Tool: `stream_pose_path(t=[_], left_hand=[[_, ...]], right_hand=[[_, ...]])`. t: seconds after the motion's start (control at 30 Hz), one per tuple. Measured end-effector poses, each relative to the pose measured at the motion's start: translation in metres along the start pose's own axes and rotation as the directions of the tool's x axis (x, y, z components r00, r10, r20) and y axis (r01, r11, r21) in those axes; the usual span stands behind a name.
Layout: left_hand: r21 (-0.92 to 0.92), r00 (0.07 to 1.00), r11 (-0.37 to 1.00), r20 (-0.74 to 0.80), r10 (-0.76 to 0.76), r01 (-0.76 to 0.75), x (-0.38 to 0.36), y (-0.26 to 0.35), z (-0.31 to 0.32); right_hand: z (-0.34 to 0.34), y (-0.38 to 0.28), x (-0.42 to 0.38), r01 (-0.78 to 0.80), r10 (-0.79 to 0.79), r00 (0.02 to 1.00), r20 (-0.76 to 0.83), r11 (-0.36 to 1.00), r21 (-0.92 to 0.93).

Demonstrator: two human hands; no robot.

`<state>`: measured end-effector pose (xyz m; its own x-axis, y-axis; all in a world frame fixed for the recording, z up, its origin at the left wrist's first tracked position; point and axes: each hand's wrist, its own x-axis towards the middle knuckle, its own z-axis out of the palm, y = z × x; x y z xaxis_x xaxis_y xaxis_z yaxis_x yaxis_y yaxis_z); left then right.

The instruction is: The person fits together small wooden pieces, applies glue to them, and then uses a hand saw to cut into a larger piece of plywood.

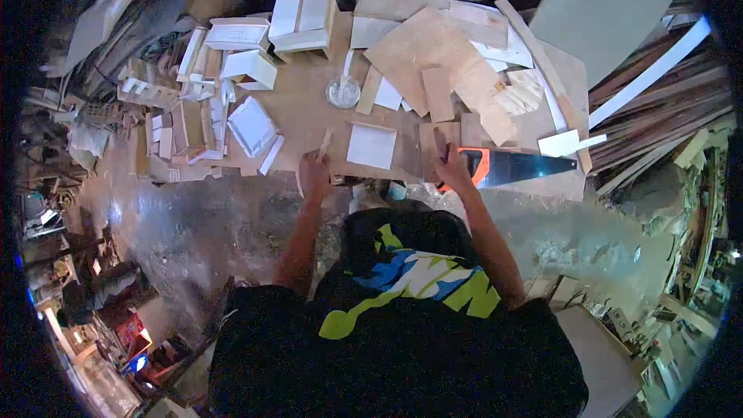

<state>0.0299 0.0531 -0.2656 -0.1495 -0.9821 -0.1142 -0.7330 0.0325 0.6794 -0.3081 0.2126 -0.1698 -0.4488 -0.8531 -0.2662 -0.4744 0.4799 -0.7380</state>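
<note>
My left hand (pixel 313 175) is closed on a short wood strip (pixel 326 144) that points up and away from me, at the front edge of the table. My right hand (pixel 453 169) is closed on a small dark brown strip (pixel 439 142), over a square wood piece (pixel 428 138). Between the hands lies a flat white panel (pixel 371 145) with a thin wood edge. A handsaw (pixel 522 169) with an orange handle rests just right of my right hand, its blade pointing right.
A clear round dish (pixel 343 92) with a white stick stands behind the panel. White boxes (pixel 303 19) and wood offcuts crowd the left. A large plywood sheet (pixel 433 54) and loose strips cover the right. Stacked timber (pixel 665 116) lies beyond the table.
</note>
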Motion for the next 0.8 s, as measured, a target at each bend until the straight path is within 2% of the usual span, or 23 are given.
stream_pose_path(t=[0.03, 0.13, 0.17, 0.27, 0.33, 0.37, 0.43, 0.47, 0.53, 0.57, 0.63, 0.73, 0.8], left_hand=[[0.077, 0.999, 0.997, -0.052, 0.014, -0.01, 0.004, -0.021, 0.007], [0.18, 0.985, 0.972, -0.055, 0.162, -0.15, -0.006, 0.003, -0.021], [0.234, 0.983, 0.963, -0.085, 0.16, -0.136, -0.01, 0.007, -0.023], [0.347, 0.965, 0.928, -0.167, 0.2, -0.132, -0.018, 0.001, -0.022], [0.361, 0.935, 0.914, -0.221, 0.278, -0.187, -0.02, 0.003, -0.023], [0.309, 0.949, 0.931, -0.184, 0.258, -0.193, -0.027, 0.01, -0.025], [0.202, 0.97, 0.96, -0.107, 0.22, -0.196, -0.044, 0.067, -0.049], [0.023, 0.991, 0.992, -0.037, 0.126, -0.125, -0.043, 0.053, -0.033], [-0.311, 0.989, 0.948, 0.149, -0.02, 0.066, -0.038, 0.013, 0.012], [-0.157, 0.993, 0.985, 0.087, 0.082, -0.068, -0.035, 0.014, 0.017], [0.175, 0.951, 0.936, 0.016, 0.308, -0.306, -0.031, 0.028, 0.028], [0.003, 0.949, 0.949, -0.02, 0.315, -0.315, -0.031, 0.059, 0.021], [-0.048, 0.972, 0.971, 0.024, 0.236, -0.234, -0.028, 0.049, 0.034]], right_hand=[[-0.004, -0.002, 0.006, 0.023, -0.024, 0.999, -0.025, 0.998, -0.058], [-0.013, 0.008, 0.033, 0.051, -0.068, 0.995, -0.076, 0.977, -0.207], [-0.011, 0.01, 0.04, 0.16, -0.2, 0.965, -0.167, 0.961, -0.225], [-0.02, -0.013, 0.045, 0.129, -0.221, 0.968, -0.119, 0.846, -0.517], [-0.027, -0.04, 0.039, 0.062, -0.275, 0.941, -0.198, 0.713, -0.698], [-0.026, -0.049, 0.036, 0.017, -0.308, 0.923, -0.232, 0.634, -0.773], [-0.016, -0.051, 0.036, 0.08, -0.463, 0.842, -0.277, 0.616, -0.784], [-0.009, -0.05, 0.037, 0.11, -0.535, 0.79, -0.298, 0.603, -0.79], [0.035, -0.015, 0.043, 0.273, -0.457, 0.86, -0.228, 0.789, -0.551], [0.055, -0.001, 0.044, 0.328, -0.426, 0.887, -0.181, 0.855, -0.402], [0.081, -0.004, 0.038, 0.114, -0.118, 0.993, -0.002, 0.964, -0.24], [0.103, -0.005, 0.042, -0.009, 0.016, 0.998, 0.061, 0.994, -0.109], [0.097, -0.023, 0.036, -0.002, 0.007, 0.996, 0.09, 0.998, -0.055]])
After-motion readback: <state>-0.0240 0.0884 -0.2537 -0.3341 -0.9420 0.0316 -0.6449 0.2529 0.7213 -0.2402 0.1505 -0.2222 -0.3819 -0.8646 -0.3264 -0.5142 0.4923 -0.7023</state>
